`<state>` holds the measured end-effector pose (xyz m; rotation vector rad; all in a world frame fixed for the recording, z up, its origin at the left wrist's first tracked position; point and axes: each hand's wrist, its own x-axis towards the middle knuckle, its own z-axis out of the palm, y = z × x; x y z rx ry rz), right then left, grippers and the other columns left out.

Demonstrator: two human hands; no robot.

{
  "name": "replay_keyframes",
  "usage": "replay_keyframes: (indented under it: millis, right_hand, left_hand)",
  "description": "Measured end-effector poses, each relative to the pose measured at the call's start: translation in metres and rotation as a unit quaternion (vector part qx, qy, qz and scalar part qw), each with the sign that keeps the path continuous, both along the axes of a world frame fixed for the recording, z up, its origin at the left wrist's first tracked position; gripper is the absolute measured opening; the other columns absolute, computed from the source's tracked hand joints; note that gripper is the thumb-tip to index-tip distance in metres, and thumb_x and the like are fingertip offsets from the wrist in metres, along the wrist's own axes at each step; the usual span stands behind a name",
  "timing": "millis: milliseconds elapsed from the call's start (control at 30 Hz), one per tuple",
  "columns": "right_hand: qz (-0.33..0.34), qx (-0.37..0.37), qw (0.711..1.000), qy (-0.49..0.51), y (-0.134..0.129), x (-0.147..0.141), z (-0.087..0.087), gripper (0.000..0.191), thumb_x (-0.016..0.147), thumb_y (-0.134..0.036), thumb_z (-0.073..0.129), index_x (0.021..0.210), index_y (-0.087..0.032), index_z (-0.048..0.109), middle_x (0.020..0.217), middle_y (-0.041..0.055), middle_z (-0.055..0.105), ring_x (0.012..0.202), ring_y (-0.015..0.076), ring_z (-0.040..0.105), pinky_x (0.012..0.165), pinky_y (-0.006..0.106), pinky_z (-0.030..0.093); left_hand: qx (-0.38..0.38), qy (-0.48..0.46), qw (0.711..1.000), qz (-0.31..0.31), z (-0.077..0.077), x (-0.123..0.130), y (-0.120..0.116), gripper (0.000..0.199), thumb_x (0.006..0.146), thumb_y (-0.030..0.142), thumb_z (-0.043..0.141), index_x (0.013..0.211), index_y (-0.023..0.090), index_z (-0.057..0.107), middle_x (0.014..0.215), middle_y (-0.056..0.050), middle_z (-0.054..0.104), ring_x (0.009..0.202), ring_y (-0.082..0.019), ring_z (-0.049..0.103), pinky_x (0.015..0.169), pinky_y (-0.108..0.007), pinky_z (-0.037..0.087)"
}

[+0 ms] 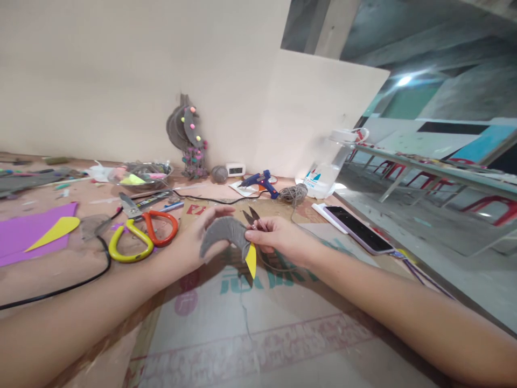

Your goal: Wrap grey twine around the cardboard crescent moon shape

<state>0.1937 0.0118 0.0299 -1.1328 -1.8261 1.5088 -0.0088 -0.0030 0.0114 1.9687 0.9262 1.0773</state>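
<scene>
Grey yarn covers most of the small crescent (225, 231) held up over the printed cardboard (258, 334), between the two hands; at its right end a pointed yellow tip (251, 263) remains bare. Judging by that, the covering is well advanced, with this last stretch undone. The right hand (277, 237) has its fingers closed in a pinch on the crescent, just above the tip, and small dark blades (251, 215) poke up from the same hand. The left hand (197, 234) is loosely curled behind the other end, its fingers part open; whether they grip it I cannot tell. A yarn strand runs from near the right hand toward a loose grey bundle (294, 194), so the yarn appears uncut.

Farther out on the desk (32, 283), a blue glue gun (266, 182) lies beside the bundle, and scissors (150, 229) with yellow and red handles rest beyond the left forearm. A yellow cut-out (56, 233) lies uncovered, partly on a purple sheet (24, 215). Against the wall (121, 70) stands a grey decorated piece (186, 129) with coloured balls, seemingly finished.
</scene>
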Motion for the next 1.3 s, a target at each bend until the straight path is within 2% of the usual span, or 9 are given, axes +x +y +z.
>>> replay_keyframes:
  millis: [200,300,533,600,667,767,967,1167,1300]
  right_hand:
    - [-0.050,0.052,0.997,0.038,0.000,-0.003,-0.002,0.031,0.073,-0.042,0.062,0.066,-0.016,0.049,0.049,-0.0082,0.039,0.044,0.0049,0.029,0.043,0.021,0.018]
    - [-0.046,0.083,0.995,0.029,0.002,-0.003,-0.004,0.027,0.076,-0.040,0.059,0.068,-0.016,0.050,0.052,-0.0073,0.042,0.045,0.0055,0.034,0.044,0.020,0.023]
    - [-0.039,0.254,0.966,-0.038,-0.013,-0.004,-0.003,0.021,0.083,-0.027,0.051,0.102,-0.019,0.055,0.074,-0.0007,0.060,0.062,0.0105,0.055,0.055,0.021,0.042]
    - [0.064,0.342,0.932,-0.097,-0.023,-0.001,0.001,0.024,0.086,-0.022,0.045,0.107,-0.020,0.055,0.088,0.0029,0.065,0.074,0.0126,0.060,0.064,0.023,0.047]
    - [0.144,0.483,0.851,-0.146,-0.030,0.003,0.006,0.030,0.084,-0.016,0.042,0.113,-0.020,0.053,0.105,0.0072,0.063,0.090,0.0169,0.060,0.075,0.029,0.048]
    - [0.122,0.624,0.754,-0.165,-0.028,0.011,0.015,0.037,0.081,-0.013,0.044,0.118,-0.018,0.049,0.116,0.0117,0.057,0.100,0.0211,0.056,0.079,0.034,0.047]
    - [-0.123,0.490,0.828,-0.243,0.011,0.024,0.017,0.029,0.088,-0.023,0.043,0.115,-0.018,0.051,0.097,0.0082,0.063,0.083,0.0194,0.060,0.073,0.034,0.047]
    - [-0.011,0.394,0.874,-0.283,0.031,0.033,0.002,0.033,0.086,-0.037,0.048,0.110,-0.017,0.057,0.105,0.0094,0.062,0.091,0.0196,0.059,0.078,0.032,0.047]
    - [-0.127,0.365,0.883,-0.267,0.060,0.043,0.006,0.035,0.080,-0.033,0.056,0.112,-0.018,0.057,0.110,0.0088,0.062,0.094,0.0201,0.060,0.083,0.032,0.046]
  left_hand:
    - [-0.097,-0.017,0.995,0.017,0.004,0.006,-0.006,0.023,0.078,0.032,0.056,0.097,0.021,0.061,0.096,-0.002,0.067,0.091,-0.020,0.060,0.081,-0.028,0.045]
    - [-0.083,-0.035,0.993,0.070,0.004,0.008,-0.005,0.022,0.080,0.039,0.052,0.085,0.019,0.062,0.081,-0.001,0.067,0.079,-0.018,0.061,0.072,-0.026,0.046]
    - [-0.066,-0.036,0.981,0.178,0.003,0.004,0.005,0.027,0.080,0.040,0.051,0.070,0.016,0.059,0.068,-0.001,0.063,0.067,-0.017,0.058,0.065,-0.026,0.044]
    - [-0.079,-0.045,0.979,0.180,0.002,0.003,0.006,0.029,0.080,0.042,0.052,0.070,0.016,0.059,0.068,-0.002,0.064,0.067,-0.017,0.059,0.065,-0.026,0.045]
    - [-0.085,-0.061,0.978,0.178,0.001,0.003,0.007,0.030,0.079,0.043,0.052,0.072,0.015,0.060,0.069,-0.002,0.065,0.068,-0.017,0.060,0.066,-0.026,0.046]
    - [-0.084,-0.083,0.977,0.180,-0.001,0.002,0.008,0.030,0.079,0.044,0.051,0.074,0.016,0.061,0.070,-0.002,0.066,0.069,-0.017,0.061,0.066,-0.027,0.046]
    - [-0.113,-0.107,0.968,0.198,-0.002,0.001,0.012,0.029,0.076,0.044,0.055,0.070,0.016,0.062,0.066,-0.003,0.066,0.064,-0.017,0.060,0.060,-0.026,0.045]
    - [-0.140,-0.134,0.964,0.180,-0.006,0.004,0.015,0.029,0.074,0.042,0.059,0.081,0.014,0.061,0.070,-0.004,0.066,0.066,-0.017,0.060,0.063,-0.027,0.046]
    - [-0.133,-0.134,0.969,0.161,-0.010,0.003,0.017,0.029,0.075,0.041,0.058,0.086,0.015,0.062,0.076,-0.004,0.066,0.068,-0.016,0.059,0.061,-0.025,0.045]
